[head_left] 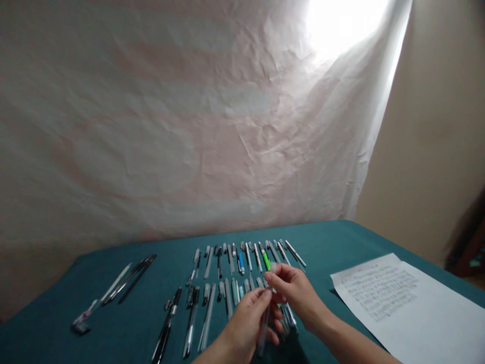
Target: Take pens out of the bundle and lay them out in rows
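My left hand (pixel 248 316) is closed around a clear-barrelled pen (pixel 264 328), whose lower part sticks out below the fingers. Thumb and fingertips of my right hand (pixel 293 288) pinch at the upper end of the same pen, close against the left thumb. What exactly sits between the right fingertips is mostly covered. Beyond the hands lies a row of pens with caps beside them, among them a green pen (pixel 264 257) and a blue pen (pixel 241 264). A nearer row includes a black pen (pixel 166 326) and a clear pen (pixel 207 318); my hands hide part of it.
Several dark pens or refills (pixel 131 278) lie at the left, near a bundled item (pixel 81 323) that I cannot make out. Handwritten paper sheets (pixel 435 308) rest on the right. A teal cloth (pixel 113 333) covers the table; a wrinkled pale sheet (pixel 170 126) hangs behind it.
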Demonstrator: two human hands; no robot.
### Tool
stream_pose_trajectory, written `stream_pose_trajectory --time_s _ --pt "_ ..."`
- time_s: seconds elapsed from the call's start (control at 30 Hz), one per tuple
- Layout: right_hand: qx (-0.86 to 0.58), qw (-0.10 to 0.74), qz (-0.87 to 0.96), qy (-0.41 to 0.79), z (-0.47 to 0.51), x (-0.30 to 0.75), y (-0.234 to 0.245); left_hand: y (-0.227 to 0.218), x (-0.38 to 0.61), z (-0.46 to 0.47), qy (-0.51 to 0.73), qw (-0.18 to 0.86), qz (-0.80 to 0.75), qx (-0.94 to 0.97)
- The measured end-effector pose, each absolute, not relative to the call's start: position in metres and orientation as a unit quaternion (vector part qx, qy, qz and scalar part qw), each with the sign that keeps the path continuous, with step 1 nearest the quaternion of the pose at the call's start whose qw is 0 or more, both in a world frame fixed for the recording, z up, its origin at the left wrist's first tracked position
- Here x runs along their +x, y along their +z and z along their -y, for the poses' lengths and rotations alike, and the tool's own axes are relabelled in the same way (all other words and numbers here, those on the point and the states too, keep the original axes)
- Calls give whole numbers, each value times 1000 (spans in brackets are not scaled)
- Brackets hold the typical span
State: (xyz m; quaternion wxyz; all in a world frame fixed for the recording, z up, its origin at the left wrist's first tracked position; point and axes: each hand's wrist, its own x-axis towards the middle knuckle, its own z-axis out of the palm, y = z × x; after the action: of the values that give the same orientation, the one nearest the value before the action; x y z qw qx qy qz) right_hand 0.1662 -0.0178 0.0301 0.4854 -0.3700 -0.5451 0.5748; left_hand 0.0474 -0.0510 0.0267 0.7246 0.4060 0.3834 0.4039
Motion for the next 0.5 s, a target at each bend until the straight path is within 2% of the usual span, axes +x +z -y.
stream_pose_trajectory --time_s 0.33,0.5 --pt "-378 497 541 563 18 164 28 32 39 49 436 733 -372 367" --pt "-376 465 562 571 22 161 27 30 40 52 429 732 -376 372"
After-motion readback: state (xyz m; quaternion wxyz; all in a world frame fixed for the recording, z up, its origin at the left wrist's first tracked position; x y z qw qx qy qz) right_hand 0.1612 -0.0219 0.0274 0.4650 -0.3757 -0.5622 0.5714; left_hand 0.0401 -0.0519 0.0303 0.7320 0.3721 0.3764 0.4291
